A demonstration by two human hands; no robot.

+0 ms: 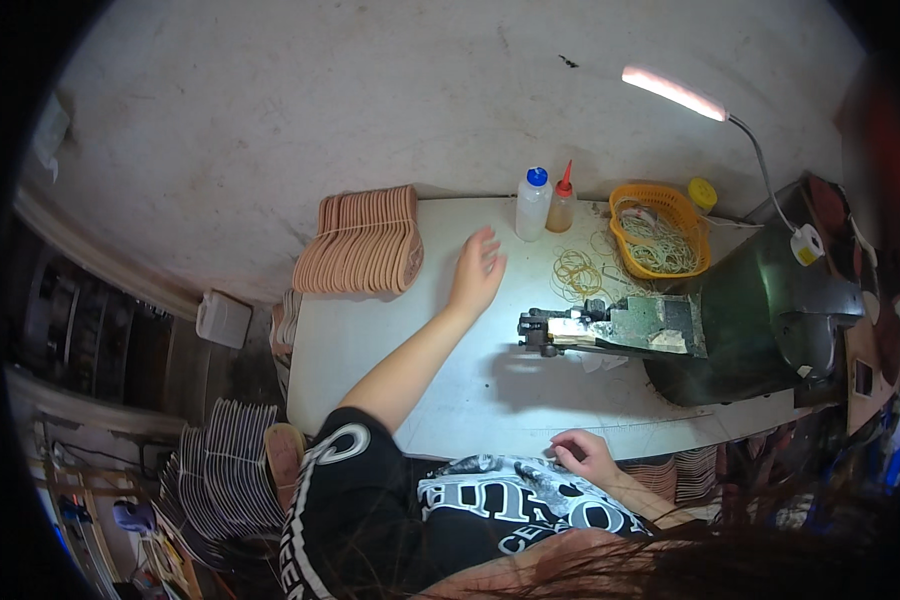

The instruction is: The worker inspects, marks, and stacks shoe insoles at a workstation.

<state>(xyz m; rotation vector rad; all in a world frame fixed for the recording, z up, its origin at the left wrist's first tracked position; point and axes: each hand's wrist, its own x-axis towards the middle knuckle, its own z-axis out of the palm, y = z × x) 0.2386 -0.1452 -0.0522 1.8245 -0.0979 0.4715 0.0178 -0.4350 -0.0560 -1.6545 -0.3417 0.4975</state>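
Note:
My left hand [478, 272] is stretched over the white table [440, 390], fingers apart and nothing in them. It is between a banded bundle of pinkish-tan insole-shaped pieces [360, 240] on the left and a clear squeeze bottle with a blue cap [534, 205] on the right, touching neither. My right hand [587, 456] rests at the table's near edge, close to my body. Its fingers are loosely bent and apart, with nothing seen in them. Beyond it, the narrow arm of a dark green machine [660, 325] juts leftward above the table.
Loose rubber bands [577, 275] lie beside a yellow basket [705, 240] full of pale bands. A red-tipped bottle [561, 208] stands near the wall. A lit lamp [675, 92] hangs at the upper right. Stacked dark-edged pieces [225, 465] stand on my left, beside a white jug [224, 320].

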